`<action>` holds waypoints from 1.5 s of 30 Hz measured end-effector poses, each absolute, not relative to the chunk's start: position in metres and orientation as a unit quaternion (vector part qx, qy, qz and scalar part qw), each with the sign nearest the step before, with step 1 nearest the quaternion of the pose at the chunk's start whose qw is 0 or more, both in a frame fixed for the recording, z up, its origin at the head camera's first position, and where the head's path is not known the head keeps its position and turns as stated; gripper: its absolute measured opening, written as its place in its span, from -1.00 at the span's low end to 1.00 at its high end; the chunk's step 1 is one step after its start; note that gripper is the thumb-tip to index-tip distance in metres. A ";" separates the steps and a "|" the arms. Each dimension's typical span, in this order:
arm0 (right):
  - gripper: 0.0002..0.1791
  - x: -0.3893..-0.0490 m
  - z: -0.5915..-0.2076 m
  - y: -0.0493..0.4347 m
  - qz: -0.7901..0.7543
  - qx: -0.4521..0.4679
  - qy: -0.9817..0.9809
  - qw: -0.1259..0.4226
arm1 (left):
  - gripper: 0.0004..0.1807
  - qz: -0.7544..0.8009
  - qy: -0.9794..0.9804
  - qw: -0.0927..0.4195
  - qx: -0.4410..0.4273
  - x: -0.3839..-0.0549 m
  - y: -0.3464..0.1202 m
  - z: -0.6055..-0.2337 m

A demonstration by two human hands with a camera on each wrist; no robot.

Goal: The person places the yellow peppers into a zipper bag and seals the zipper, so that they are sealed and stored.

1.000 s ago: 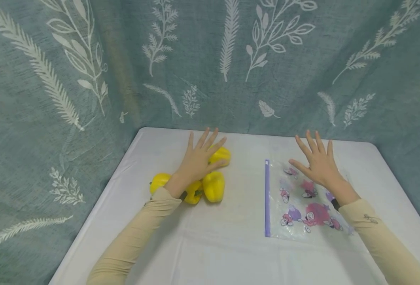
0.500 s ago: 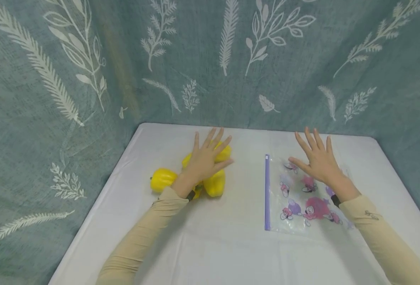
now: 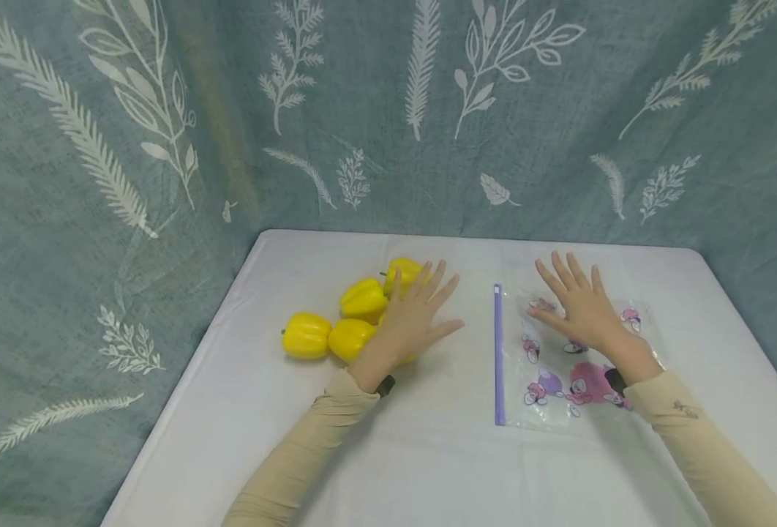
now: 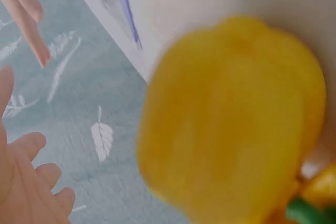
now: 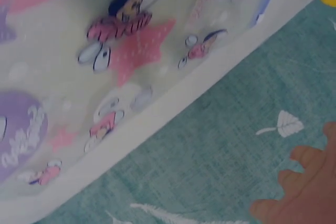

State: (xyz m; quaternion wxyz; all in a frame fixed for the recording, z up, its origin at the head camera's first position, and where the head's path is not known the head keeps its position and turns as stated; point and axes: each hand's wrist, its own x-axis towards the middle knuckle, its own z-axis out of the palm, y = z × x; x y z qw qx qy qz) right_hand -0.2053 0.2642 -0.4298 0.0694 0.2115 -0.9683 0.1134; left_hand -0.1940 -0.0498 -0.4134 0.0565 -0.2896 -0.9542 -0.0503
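Note:
Several yellow bell peppers lie grouped on the left half of the table. My left hand, fingers spread, is over the right side of the group and hides part of it. A large pepper fills much of the left wrist view, beside the left palm. A clear zip bag with pink and purple cartoon prints lies flat on the right, its purple zip edge facing the peppers. Above the bag is my right hand, fingers spread and holding nothing.
A white cloth covers the table. Behind it and along the sides hangs a green-blue curtain with white leaf patterns. Dark bands circle both wrists below beige sleeves.
My left hand has moved right across the peppers, uncovering those at the left and back. The right hand has shifted slightly left and toward me. Peppers and bag stay in place.

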 end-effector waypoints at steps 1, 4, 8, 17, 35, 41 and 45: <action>-0.10 -0.204 -0.431 0.263 0.115 0.215 -0.967 0.071 | -0.22 -0.052 -0.954 0.057 -0.291 -0.192 -0.047 -0.415; -0.11 -0.202 -0.434 0.260 0.122 0.219 -0.966 0.065 | -0.22 -0.068 -0.952 0.051 -0.294 -0.187 -0.039 -0.420; -0.10 -0.198 -0.440 0.256 0.126 0.221 -0.966 0.044 | -0.21 -0.085 -0.947 0.035 -0.307 -0.180 -0.029 -0.427; -0.07 -0.192 -0.452 0.246 0.137 0.218 -0.966 -0.004 | -0.20 -0.067 -0.939 0.018 -0.338 -0.170 -0.011 -0.443; -0.01 -0.177 -0.470 0.237 0.128 0.228 -0.963 -0.060 | -0.22 -0.085 -0.930 -0.119 -0.338 -0.160 -0.001 -0.466; -0.04 -0.171 -0.469 0.232 0.139 0.238 -0.957 -0.089 | -0.20 -0.044 -0.931 -0.139 -0.334 -0.165 0.002 -0.473; -0.04 -0.170 -0.468 0.230 0.125 0.237 -0.957 -0.110 | -0.20 -0.037 -0.929 -0.155 -0.333 -0.170 0.005 -0.472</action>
